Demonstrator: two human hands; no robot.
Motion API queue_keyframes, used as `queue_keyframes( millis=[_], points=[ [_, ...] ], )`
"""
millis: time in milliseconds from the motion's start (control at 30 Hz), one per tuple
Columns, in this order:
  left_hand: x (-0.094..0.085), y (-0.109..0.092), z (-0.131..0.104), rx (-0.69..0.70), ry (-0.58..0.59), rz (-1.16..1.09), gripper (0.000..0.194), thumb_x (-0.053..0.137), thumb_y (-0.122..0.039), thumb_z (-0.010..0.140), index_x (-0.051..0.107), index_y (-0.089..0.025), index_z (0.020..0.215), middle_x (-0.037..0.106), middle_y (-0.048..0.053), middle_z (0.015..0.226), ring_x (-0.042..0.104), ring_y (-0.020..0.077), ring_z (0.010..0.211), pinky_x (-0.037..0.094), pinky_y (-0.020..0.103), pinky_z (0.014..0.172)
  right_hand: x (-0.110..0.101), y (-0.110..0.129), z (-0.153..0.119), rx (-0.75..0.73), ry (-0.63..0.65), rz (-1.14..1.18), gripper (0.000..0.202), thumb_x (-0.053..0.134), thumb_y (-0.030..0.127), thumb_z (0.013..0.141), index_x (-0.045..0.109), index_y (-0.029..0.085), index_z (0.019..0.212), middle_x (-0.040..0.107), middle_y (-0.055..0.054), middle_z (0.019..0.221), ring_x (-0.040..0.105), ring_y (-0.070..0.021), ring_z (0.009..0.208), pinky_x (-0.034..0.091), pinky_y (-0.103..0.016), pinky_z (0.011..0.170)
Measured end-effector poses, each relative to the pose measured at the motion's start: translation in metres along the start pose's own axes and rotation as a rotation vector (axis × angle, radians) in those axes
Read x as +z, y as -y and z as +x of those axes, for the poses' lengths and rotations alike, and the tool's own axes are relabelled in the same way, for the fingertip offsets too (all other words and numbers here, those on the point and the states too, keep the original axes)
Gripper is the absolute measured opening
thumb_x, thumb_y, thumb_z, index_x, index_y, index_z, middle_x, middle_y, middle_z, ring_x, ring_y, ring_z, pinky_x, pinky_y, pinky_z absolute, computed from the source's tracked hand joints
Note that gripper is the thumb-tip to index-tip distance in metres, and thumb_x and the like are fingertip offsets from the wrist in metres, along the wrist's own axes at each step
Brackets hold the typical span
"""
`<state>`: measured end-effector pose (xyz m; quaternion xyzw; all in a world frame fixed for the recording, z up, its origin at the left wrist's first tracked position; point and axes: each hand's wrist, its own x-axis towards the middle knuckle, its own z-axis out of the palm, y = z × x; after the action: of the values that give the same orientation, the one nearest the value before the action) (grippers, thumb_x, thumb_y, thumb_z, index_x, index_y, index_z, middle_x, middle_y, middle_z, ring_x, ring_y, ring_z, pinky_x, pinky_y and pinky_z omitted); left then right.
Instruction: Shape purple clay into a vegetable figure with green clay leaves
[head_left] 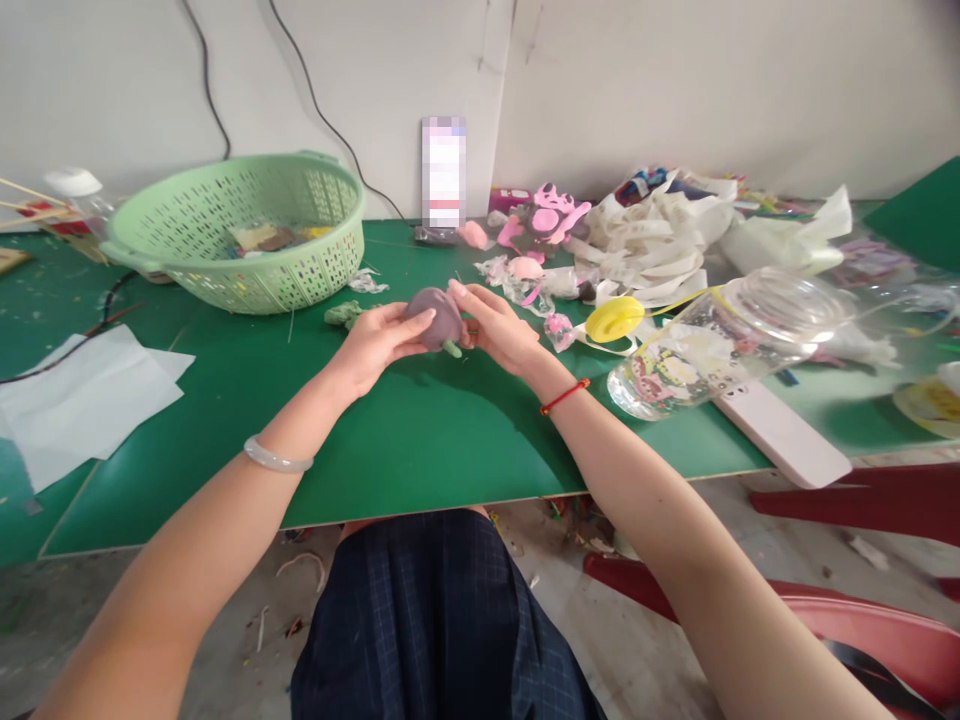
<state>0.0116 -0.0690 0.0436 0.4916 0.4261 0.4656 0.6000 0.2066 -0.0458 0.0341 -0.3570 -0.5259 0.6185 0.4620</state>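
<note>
A rounded purple-grey object [435, 316] with a small green piece [451, 348] at its lower edge is held up over the green table [420, 440]. My left hand [379, 340] grips it from the left, thumb across its front. On its right side, the fingers of my right hand [499, 325] are closed against it; some fingertips are hidden behind it. A lumpy green piece [343, 315] lies just left of my left hand. Pink pieces and clear wrappers [525, 275] lie beyond my right hand.
A green basket [262, 285] stands at the back left, white paper [97, 400] near the left edge. A lit phone [444, 175] leans on the wall. At right are a clear bottle [690, 350], yellow lid [615, 319], pale phone [784, 435] and heaped white strips [652, 235].
</note>
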Motion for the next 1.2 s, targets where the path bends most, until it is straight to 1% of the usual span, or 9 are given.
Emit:
queue_keyframes(
  millis=[100,167,267,400,533,633,833,1000,1200],
  points=[
    [-0.005,0.004,0.006,0.038,-0.074,-0.052,0.045,0.096,-0.048,0.071,0.076,-0.019,0.100,0.082,0.009,0.111,0.078,0.0232,0.105,0.064,0.037,0.096,-0.003,-0.001,0.002,0.009,-0.105,-0.042,0.054,0.083,0.070,0.080,0.061,0.021,0.084,0.061,0.002,0.072,0.044,-0.0059,0.048,0.033,-0.023,0.043],
    [-0.007,0.007,0.010,0.059,-0.114,-0.062,0.045,0.095,-0.049,0.071,0.074,-0.019,0.098,0.081,0.008,0.109,0.078,0.0226,0.106,0.063,0.037,0.099,-0.004,-0.002,0.003,0.034,-0.095,-0.084,0.054,0.082,0.070,0.081,0.061,0.020,0.080,0.064,0.000,0.070,0.043,-0.0058,0.046,0.031,-0.024,0.041],
    [-0.009,0.011,0.013,0.079,-0.150,-0.053,0.046,0.095,-0.051,0.071,0.071,-0.020,0.097,0.080,0.006,0.105,0.077,0.0222,0.106,0.062,0.038,0.100,-0.004,-0.005,0.003,0.034,-0.036,-0.129,0.051,0.085,0.065,0.080,0.065,0.018,0.077,0.069,-0.002,0.074,0.046,-0.0057,0.048,0.034,-0.024,0.042],
    [-0.008,0.013,0.014,0.084,-0.157,-0.042,0.046,0.094,-0.051,0.072,0.071,-0.020,0.097,0.080,0.007,0.104,0.077,0.0230,0.106,0.062,0.039,0.099,-0.005,-0.006,0.003,-0.024,0.004,-0.146,0.046,0.091,0.059,0.075,0.068,0.018,0.076,0.068,0.000,0.075,0.048,-0.0055,0.052,0.038,-0.022,0.047],
    [-0.007,0.012,0.013,0.085,-0.182,-0.047,0.047,0.093,-0.051,0.073,0.072,-0.019,0.100,0.080,0.009,0.108,0.077,0.0243,0.109,0.062,0.038,0.098,-0.006,-0.005,0.004,-0.049,0.049,-0.146,0.047,0.089,0.060,0.077,0.068,0.018,0.076,0.068,0.000,0.075,0.049,-0.0062,0.054,0.040,-0.022,0.050],
    [-0.007,0.011,0.013,0.088,-0.182,-0.065,0.047,0.094,-0.050,0.072,0.073,-0.020,0.102,0.080,0.008,0.109,0.076,0.0239,0.110,0.062,0.038,0.099,-0.006,-0.003,0.003,-0.054,0.074,-0.141,0.048,0.090,0.060,0.075,0.068,0.017,0.076,0.067,0.000,0.075,0.049,-0.0064,0.055,0.041,-0.023,0.051],
    [-0.007,0.011,0.013,0.097,-0.159,-0.049,0.048,0.093,-0.053,0.073,0.073,-0.020,0.102,0.080,0.007,0.107,0.076,0.0238,0.112,0.062,0.038,0.100,-0.003,-0.005,0.001,-0.035,0.094,-0.012,0.044,0.088,0.056,0.079,0.066,0.018,0.080,0.066,0.001,0.080,0.048,-0.0057,0.057,0.042,-0.022,0.054],
    [-0.005,0.009,0.011,0.110,-0.159,-0.075,0.050,0.094,-0.052,0.073,0.073,-0.018,0.103,0.080,0.009,0.112,0.075,0.0256,0.116,0.061,0.040,0.104,-0.001,-0.008,0.002,-0.042,0.086,0.069,0.049,0.091,0.060,0.073,0.064,0.020,0.082,0.067,0.003,0.081,0.049,-0.0055,0.057,0.043,-0.022,0.053],
    [-0.007,0.011,0.012,0.096,-0.162,-0.135,0.049,0.096,-0.048,0.073,0.075,-0.019,0.107,0.080,0.009,0.118,0.073,0.0277,0.122,0.059,0.042,0.109,-0.003,-0.006,0.003,-0.004,0.044,-0.016,0.053,0.086,0.067,0.077,0.064,0.020,0.084,0.070,0.001,0.083,0.052,-0.0058,0.056,0.044,-0.021,0.052]
  ],
)
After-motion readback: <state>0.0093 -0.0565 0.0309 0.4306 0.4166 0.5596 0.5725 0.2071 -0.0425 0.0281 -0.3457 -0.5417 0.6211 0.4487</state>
